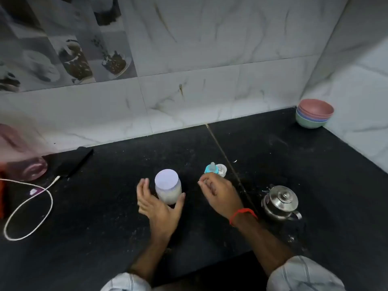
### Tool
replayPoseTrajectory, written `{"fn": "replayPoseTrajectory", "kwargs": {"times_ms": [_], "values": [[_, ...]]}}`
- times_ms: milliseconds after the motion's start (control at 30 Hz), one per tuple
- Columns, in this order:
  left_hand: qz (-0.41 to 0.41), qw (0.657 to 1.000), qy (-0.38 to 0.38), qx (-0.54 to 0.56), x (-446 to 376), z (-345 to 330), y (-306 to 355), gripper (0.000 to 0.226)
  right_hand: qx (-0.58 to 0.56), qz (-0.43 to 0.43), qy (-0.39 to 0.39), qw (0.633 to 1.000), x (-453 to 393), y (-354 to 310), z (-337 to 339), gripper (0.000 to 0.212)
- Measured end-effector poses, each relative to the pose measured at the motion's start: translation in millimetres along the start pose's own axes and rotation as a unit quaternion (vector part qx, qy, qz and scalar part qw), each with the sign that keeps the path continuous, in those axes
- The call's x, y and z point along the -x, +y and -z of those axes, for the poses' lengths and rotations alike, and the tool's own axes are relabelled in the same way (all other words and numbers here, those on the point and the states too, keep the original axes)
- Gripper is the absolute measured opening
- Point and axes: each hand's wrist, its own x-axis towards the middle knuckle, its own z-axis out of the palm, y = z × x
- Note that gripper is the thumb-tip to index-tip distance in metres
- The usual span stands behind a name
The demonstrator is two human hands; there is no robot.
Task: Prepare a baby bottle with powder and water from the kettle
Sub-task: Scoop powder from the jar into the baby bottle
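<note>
Black countertop (105,238), marbled white wall tiles (210,49)

no legible txt, labels or nos. anywhere, incl. powder jar (168,190) & kettle (280,202)

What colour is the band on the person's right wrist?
Red: a thin thread band on the right wrist, shown in the head view.

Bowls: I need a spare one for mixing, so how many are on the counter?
4, it seems: one nested stack of bowls in the far right corner, pink on top, two blue rims, green at the bottom. More could be hidden inside.
</note>
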Motion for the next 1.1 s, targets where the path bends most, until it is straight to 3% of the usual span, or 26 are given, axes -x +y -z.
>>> {"fn": "replayPoseTrajectory", "kwargs": {"times_ms": [67,133,300,433,533,600,667,733,867,967,1033,1100], "values": [[0.098,0.992,-0.073,0.014,-14,-2,-7,0.129,0.003,0.012,-0.012,1.0,-3,-10,-10,0.009],[0.147,0.976,-0.162,0.008,-28,-7,-22,0.134,-0.012,0.004,-0.03,0.999,-3,-16,-18,0.01],[0.105,0.976,-0.192,0.005,-33,-15,-34,0.101,0.011,-0.111,-0.142,0.984,-5,-21,-15,0.047],[-0.004,0.976,-0.215,0.027,-3,0,-5,0.093,0.001,-0.173,-0.163,0.971,-4,-35,-10,0.071],[-0.048,0.964,-0.259,0.021,9,8,23,0.095,0.137,-0.128,-0.187,0.964,0,-45,-10,0.068],[-0.042,0.957,-0.282,0.054,11,11,36,0.092,0.218,-0.074,-0.13,0.964,4,-47,-10,0.062],[-0.023,0.944,-0.312,0.1,8,17,43,0.094,0.224,-0.009,-0.052,0.973,5,-45,-5,0.06],[-0.002,0.926,-0.351,0.14,4,22,42,0.101,0.198,0.079,-0.031,0.976,3,-39,6,0.054],[-0.003,0.891,-0.411,0.195,3,28,41,0.133,0.127,0.222,-0.135,0.957,-6,-37,38,0.046],[0.004,0.885,-0.402,0.233,5,29,41,0.138,0.032,0.183,-0.151,0.971,-6,-39,55,0.05],[0.024,0.892,-0.376,0.249,6,31,43,0.135,-0.084,0.112,-0.094,0.986,-1,-39,58,0.05],[0.034,0.904,-0.345,0.249,7,34,43,0.131,-0.213,0.026,-0.012,0.977,9,-30,52,0.052]]}}
